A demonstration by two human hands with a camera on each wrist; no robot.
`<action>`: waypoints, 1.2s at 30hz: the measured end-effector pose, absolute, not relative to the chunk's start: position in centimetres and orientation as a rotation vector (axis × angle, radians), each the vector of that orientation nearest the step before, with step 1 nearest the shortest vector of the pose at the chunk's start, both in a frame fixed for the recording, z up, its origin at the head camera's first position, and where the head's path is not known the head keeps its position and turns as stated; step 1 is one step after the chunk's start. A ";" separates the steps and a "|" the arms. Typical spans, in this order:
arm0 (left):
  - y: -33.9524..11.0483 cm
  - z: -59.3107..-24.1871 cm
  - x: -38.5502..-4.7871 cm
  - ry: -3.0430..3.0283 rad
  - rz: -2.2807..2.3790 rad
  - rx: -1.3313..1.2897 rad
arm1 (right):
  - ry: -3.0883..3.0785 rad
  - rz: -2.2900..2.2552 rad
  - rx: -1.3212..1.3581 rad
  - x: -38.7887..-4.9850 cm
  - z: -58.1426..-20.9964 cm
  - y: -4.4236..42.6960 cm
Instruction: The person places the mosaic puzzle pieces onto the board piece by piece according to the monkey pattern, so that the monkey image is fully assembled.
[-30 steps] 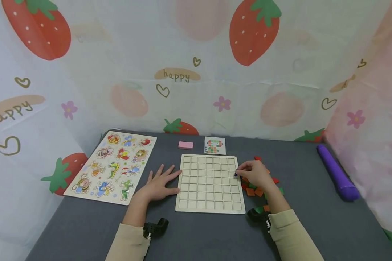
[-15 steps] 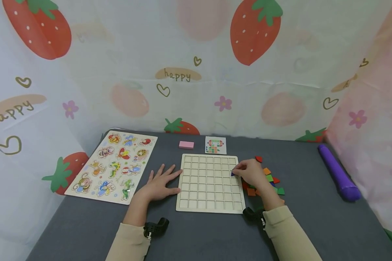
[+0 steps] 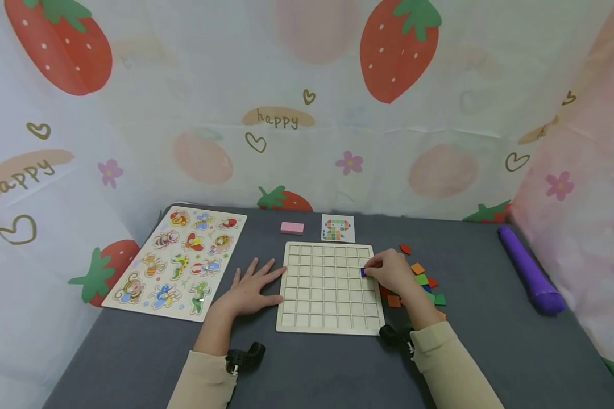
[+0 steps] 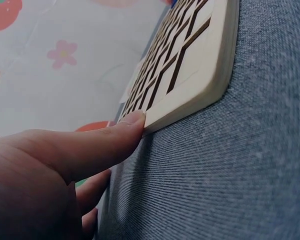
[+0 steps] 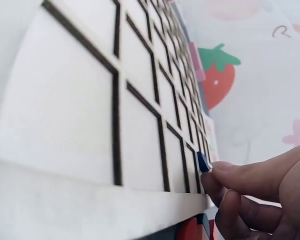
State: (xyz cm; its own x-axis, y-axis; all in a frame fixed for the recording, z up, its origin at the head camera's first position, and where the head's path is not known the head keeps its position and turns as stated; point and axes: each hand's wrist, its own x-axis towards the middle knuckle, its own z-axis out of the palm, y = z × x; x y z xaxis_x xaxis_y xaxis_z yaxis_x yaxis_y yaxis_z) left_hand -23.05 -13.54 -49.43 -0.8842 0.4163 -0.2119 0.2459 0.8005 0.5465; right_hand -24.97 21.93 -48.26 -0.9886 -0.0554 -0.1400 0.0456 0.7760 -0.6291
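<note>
A pale wooden grid board [image 3: 327,326] lies on the dark grey cloth in the head view. My left hand [image 3: 248,291] is spread flat on the cloth at its left side, thumb and a fingertip touching the board's edge; the left wrist view shows the thumb [image 4: 105,147] against that edge. My right hand [image 3: 395,272] pinches a small dark blue tile [image 3: 363,272] between thumb and finger, over a cell in the rightmost column. In the right wrist view the blue tile [image 5: 203,162] stands tilted at the grid; whether it touches the cell floor I cannot tell.
Loose red, orange, green and blue tiles [image 3: 421,279] lie right of the board, partly under my right forearm. Behind the board are a pattern card [image 3: 337,228] and a pink block [image 3: 292,228]. An insect puzzle board [image 3: 176,261] lies left; a purple cylinder [image 3: 529,270] lies far right.
My right hand has moved slightly left with the blue tile, from the board's right edge to over a right-column cell. The left hand stays in place.
</note>
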 end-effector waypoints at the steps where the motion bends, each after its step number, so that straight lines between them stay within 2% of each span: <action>1: -13.5 -49.4 -23.0 2.668 0.742 0.506 | 2.812 -1.016 -0.014 -24.9 -48.2 22.0; 16: -13.5 -49.7 -23.1 2.665 0.735 0.474 | 2.802 -1.095 -0.013 -23.2 -47.1 24.7; 36: -13.3 -49.7 -23.2 2.660 0.746 0.477 | 2.873 -0.966 0.097 -22.2 -48.9 26.1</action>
State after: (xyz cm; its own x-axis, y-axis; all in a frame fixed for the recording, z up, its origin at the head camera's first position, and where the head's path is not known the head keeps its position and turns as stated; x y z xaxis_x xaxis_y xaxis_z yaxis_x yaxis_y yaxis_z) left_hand -23.23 -13.32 -49.72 -0.8872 0.4021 -0.2263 0.2257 0.8059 0.5473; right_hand -22.23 26.09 -48.93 -0.9921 0.0257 -0.1232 0.0949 0.7955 -0.5984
